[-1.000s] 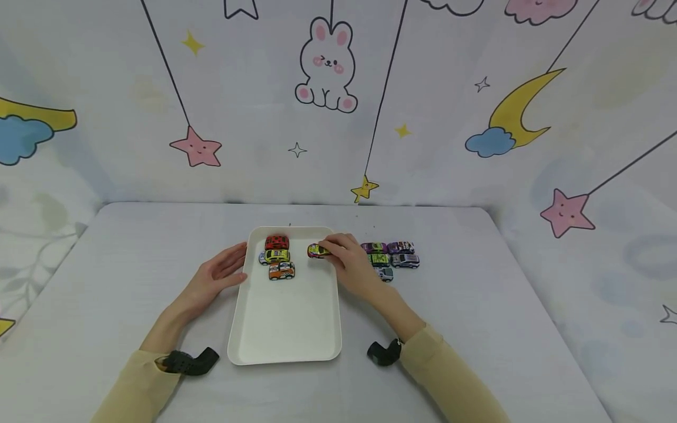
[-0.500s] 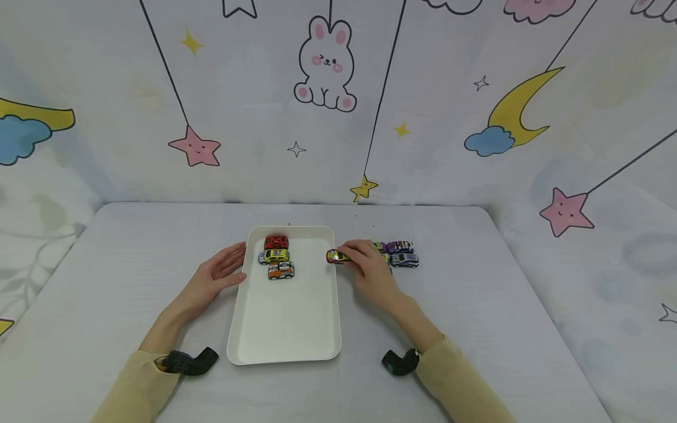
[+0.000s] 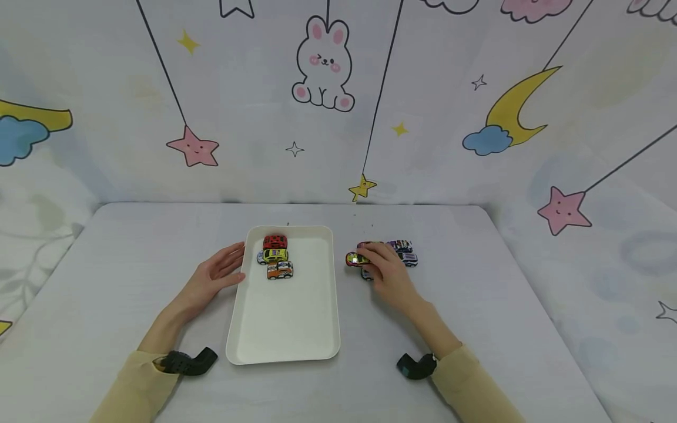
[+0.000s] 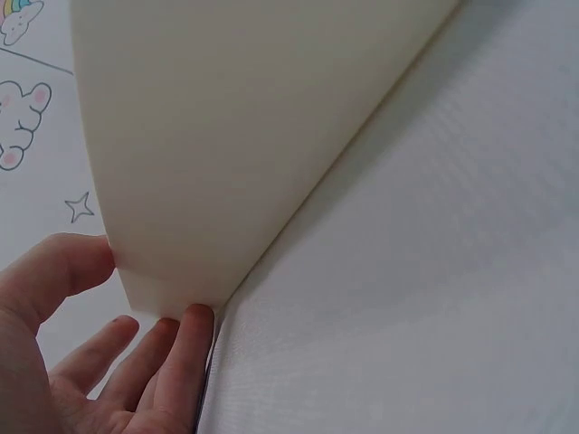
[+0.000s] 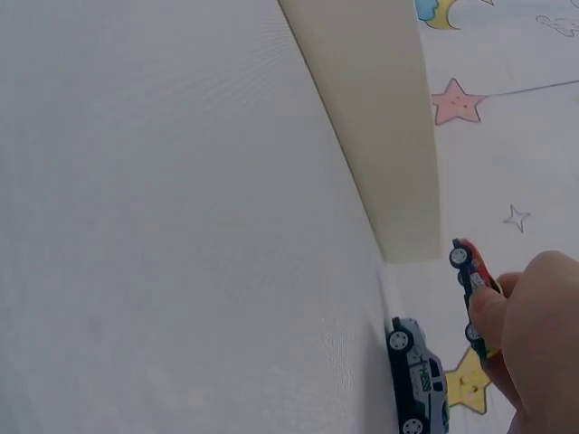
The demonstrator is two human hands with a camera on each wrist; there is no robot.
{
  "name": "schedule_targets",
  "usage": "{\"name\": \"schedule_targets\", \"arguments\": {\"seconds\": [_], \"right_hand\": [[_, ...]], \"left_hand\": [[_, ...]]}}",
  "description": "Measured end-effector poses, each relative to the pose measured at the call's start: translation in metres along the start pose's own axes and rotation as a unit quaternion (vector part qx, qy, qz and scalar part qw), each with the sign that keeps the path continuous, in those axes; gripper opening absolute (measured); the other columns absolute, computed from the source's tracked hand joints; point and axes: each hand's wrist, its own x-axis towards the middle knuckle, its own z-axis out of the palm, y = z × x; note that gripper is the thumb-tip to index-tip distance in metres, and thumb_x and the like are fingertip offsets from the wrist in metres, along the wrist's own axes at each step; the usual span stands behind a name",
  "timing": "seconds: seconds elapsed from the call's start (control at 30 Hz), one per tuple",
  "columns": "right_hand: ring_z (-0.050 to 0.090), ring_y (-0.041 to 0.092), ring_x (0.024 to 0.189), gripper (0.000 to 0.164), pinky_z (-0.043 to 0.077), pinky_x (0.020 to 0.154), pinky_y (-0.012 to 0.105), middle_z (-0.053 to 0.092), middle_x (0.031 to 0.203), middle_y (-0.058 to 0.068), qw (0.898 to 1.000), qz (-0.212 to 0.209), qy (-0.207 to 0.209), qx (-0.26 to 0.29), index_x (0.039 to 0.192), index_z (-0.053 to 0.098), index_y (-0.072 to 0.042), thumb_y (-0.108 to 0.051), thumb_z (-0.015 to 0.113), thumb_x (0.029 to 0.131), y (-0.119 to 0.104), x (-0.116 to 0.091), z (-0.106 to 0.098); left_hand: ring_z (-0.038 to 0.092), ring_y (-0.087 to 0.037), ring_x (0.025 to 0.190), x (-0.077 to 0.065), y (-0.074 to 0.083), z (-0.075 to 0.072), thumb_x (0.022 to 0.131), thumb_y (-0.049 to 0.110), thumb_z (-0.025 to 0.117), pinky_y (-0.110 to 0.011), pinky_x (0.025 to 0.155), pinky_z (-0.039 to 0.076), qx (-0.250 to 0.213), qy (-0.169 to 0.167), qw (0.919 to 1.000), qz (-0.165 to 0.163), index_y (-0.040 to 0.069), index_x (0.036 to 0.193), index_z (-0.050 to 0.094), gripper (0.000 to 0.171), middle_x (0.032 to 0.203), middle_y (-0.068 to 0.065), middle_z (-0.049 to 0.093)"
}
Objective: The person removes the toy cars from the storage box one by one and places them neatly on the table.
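My left hand point(image 3: 211, 275) rests against the left side of a white tray point(image 3: 288, 323), its fingers extended along the rim. In the left wrist view the fingertips point(image 4: 197, 316) touch the tray's wall. My right hand point(image 3: 394, 273) pinches a red-and-yellow toy car point(image 3: 357, 259) between thumb and fingers, to the right of the tray. The right wrist view shows that toy car point(image 5: 472, 285) raised above the table. Inside the tray, at its upper left, stand a red toy car point(image 3: 275, 241), a yellow one point(image 3: 272, 255) and an orange one point(image 3: 280, 270).
Several more toy cars lie right of the tray, partly hidden by my right hand. Among them are a purple car point(image 3: 400, 245), a silver car point(image 3: 409, 259) and a grey car point(image 5: 421, 375). A patterned cloth wall point(image 3: 433, 164) rises behind the white table point(image 3: 476, 305).
My right hand has carried the red-and-yellow toy car from over the tray, rightward past its rim, to the cars beside it. My left hand has stayed at the tray.
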Motion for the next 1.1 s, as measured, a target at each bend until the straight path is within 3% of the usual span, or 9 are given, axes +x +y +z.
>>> {"name": "schedule_targets", "arguments": {"seconds": [0.2, 0.4, 0.63, 1.1], "right_hand": [[0.052, 0.021, 0.104, 0.037, 0.047, 0.086, 0.031, 0.060, 0.115, 0.009, 1.000, 0.010, 0.004, -0.010, 0.117, 0.062, 0.001, 0.006, 0.067, 0.081, 0.004, -0.007, -0.005], [0.053, 0.023, 0.108, 0.042, 0.043, 0.096, 0.037, 0.060, 0.117, 0.009, 0.999, 0.033, 0.012, -0.019, 0.120, 0.060, 0.000, 0.006, 0.068, 0.080, 0.010, -0.016, -0.011], [0.050, 0.022, 0.115, 0.044, 0.040, 0.103, 0.035, 0.058, 0.121, 0.007, 0.997, 0.063, 0.000, -0.034, 0.124, 0.059, -0.003, 0.004, 0.068, 0.081, 0.022, -0.029, -0.022], [0.053, 0.025, 0.107, 0.044, 0.042, 0.099, 0.028, 0.062, 0.114, 0.013, 0.997, 0.047, 0.034, -0.042, 0.116, 0.063, 0.000, 0.011, 0.070, 0.075, 0.038, -0.047, -0.034]], "left_hand": [[0.027, -0.028, 0.139, -0.001, -0.001, 0.000, 0.090, 0.015, 0.064, -0.011, 0.099, 0.038, 0.005, 0.002, 1.0000, -0.002, 0.015, 0.149, 0.026, 0.069, 0.153, -0.011, 0.027], [0.028, -0.028, 0.139, -0.001, -0.002, 0.000, 0.090, 0.015, 0.064, -0.012, 0.099, 0.038, 0.006, 0.002, 1.0000, -0.002, 0.016, 0.148, 0.027, 0.069, 0.153, -0.011, 0.027], [0.027, -0.028, 0.139, 0.000, -0.002, -0.002, 0.090, 0.014, 0.063, -0.012, 0.099, 0.038, 0.003, 0.001, 1.0000, 0.002, 0.016, 0.148, 0.027, 0.068, 0.153, -0.011, 0.027], [0.027, -0.027, 0.139, 0.001, -0.002, -0.001, 0.090, 0.012, 0.063, -0.013, 0.100, 0.038, -0.012, -0.001, 0.9999, 0.003, 0.016, 0.148, 0.028, 0.067, 0.153, -0.010, 0.026]]}}
